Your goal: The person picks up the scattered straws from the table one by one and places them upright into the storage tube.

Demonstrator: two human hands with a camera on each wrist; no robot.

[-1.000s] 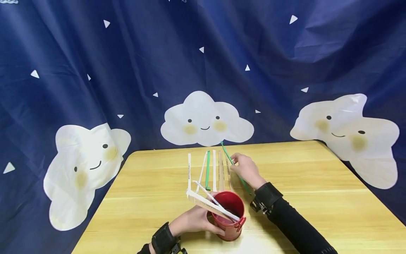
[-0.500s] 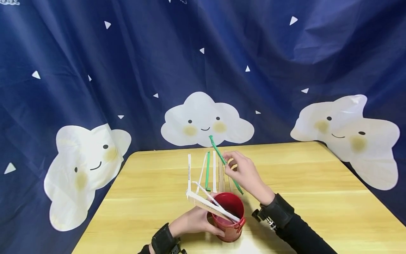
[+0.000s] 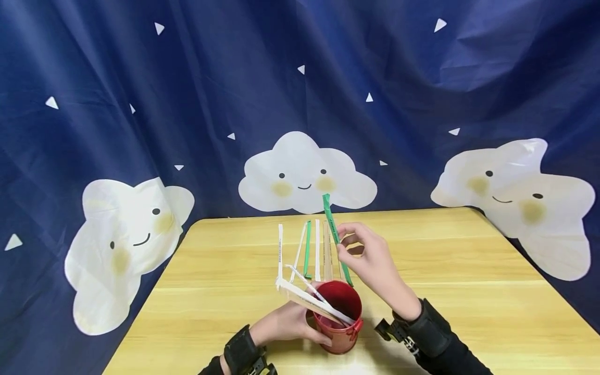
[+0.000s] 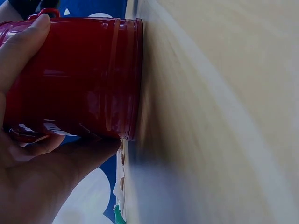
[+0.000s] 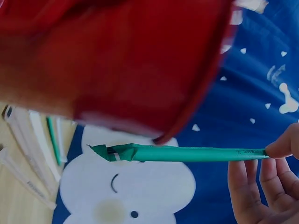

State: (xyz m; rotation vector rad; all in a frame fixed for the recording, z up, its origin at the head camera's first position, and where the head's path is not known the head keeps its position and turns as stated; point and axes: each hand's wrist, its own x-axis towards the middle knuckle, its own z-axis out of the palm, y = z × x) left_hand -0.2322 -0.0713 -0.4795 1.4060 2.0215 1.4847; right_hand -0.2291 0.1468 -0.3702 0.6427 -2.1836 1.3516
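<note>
My left hand [image 3: 287, 324] holds a small red bucket [image 3: 338, 342] steady on the table, thumb and fingers around its wall. Several paper-wrapped straws [image 3: 310, 303], white and tan, lean out of the bucket over its left rim. Between thumb and fingertips, my right hand [image 3: 374, 259] pinches a green-wrapped straw [image 5: 187, 153] above the table. That straw stands tilted, its lower end just behind the bucket's rim in the head view. The right wrist view shows a torn opening in the wrapper at the end away from the hand.
Beyond the bucket, a row of wrapped straws lies on the wooden table [image 3: 211, 271]: white straws [image 3: 280, 250], another green straw [image 3: 307, 250] and tan straws [image 3: 327, 255]. A dark blue curtain [image 3: 211, 94] with smiling clouds hangs behind the table.
My right hand has lifted the green-wrapped straw from the right end of the row and drawn it nearer the bucket, tilting it more upright. The left hand and bucket have stayed put.
</note>
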